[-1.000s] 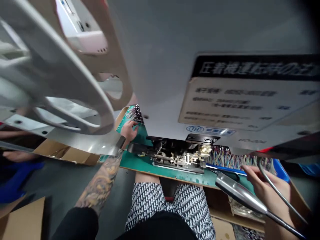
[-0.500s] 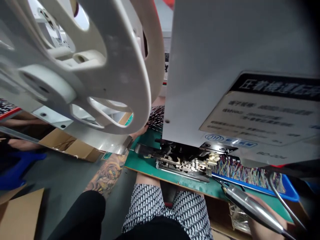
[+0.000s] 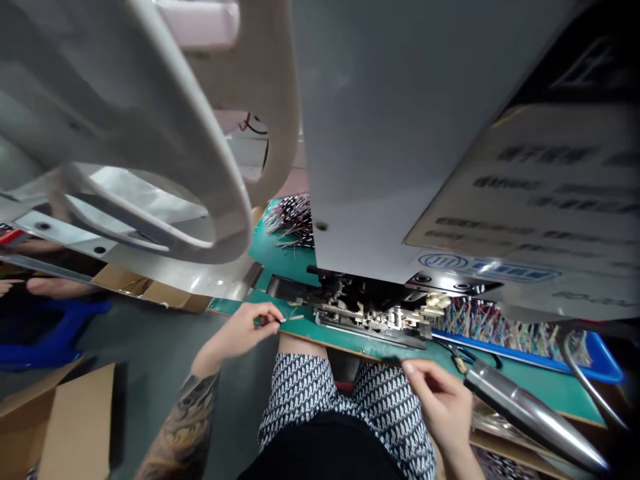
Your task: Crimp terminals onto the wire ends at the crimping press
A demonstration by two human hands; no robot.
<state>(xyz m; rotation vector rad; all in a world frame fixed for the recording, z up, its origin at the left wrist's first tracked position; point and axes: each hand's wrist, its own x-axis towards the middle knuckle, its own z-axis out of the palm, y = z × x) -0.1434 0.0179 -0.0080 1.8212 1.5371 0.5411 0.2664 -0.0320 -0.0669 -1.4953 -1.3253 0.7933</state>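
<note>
Head view: the metal mechanism (image 3: 370, 317) is taken as the clock's centre, set on the green table (image 3: 273, 257) beneath the grey machine housing (image 3: 360, 147). At nine o'clock, over the near table edge, the left hand (image 3: 245, 328) is seen with thumb and forefinger brought narrowly together, and a few thin wires (image 3: 295, 317) are pinched between them; their loose ends are pointed toward three o'clock, near the mechanism but apart from it. Between four and five o'clock, by the same edge, the right hand (image 3: 441, 400) is held with its fingers bent and its thumb close to the forefinger; whether anything is gripped there cannot be told.

Between ten and eleven o'clock a dark wire bundle (image 3: 293, 219) is laid on the table, partly hidden by the housing. At three o'clock a blue tray (image 3: 607, 360) is filled with many-coloured wires (image 3: 515, 333), and black-handled pliers or scissors (image 3: 493, 358) are placed just beside it. A shiny metal cylinder (image 3: 530, 410) is shown at four o'clock, close to the right hand. At ten o'clock a white reel (image 3: 235, 227) is mounted; farther out, at nine, a co-worker's hand (image 3: 57, 287) is glimpsed, and an opened cardboard box (image 3: 77, 427) is seen toward eight.
</note>
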